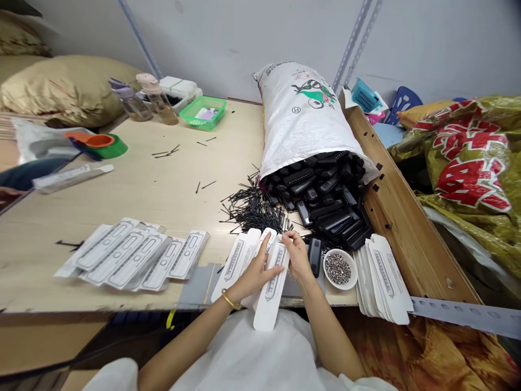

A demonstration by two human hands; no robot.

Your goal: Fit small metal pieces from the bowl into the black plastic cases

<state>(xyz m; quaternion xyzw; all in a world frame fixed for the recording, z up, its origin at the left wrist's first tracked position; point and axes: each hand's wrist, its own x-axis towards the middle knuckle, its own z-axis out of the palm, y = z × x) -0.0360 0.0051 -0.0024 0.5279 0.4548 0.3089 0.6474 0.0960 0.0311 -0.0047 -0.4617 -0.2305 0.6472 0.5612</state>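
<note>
A flat white printed box (268, 309) slants across the table's front edge in front of me, its lower end over my lap. My left hand (256, 274) grips its left side, with the thumb across the printed face. At the box's upper end, my right hand (298, 254) pinches the edge between thumb and fingers. More flat white boxes (232, 263) lie just left of my left hand. Beside my right hand is a black oblong plastic piece (315, 256). A white bowl (353, 271) of small metal parts (337, 269) stands further right.
Thin black sticks (254, 206) lie heaped before a white sack (313, 119) spilling black plastic pieces (334, 195). White packs (134, 252) overlap at left; a box stack (382, 277) is at right. A wooden board (415, 217) borders the right side. Bottles (158, 100) and a green basket (203, 113) stand behind.
</note>
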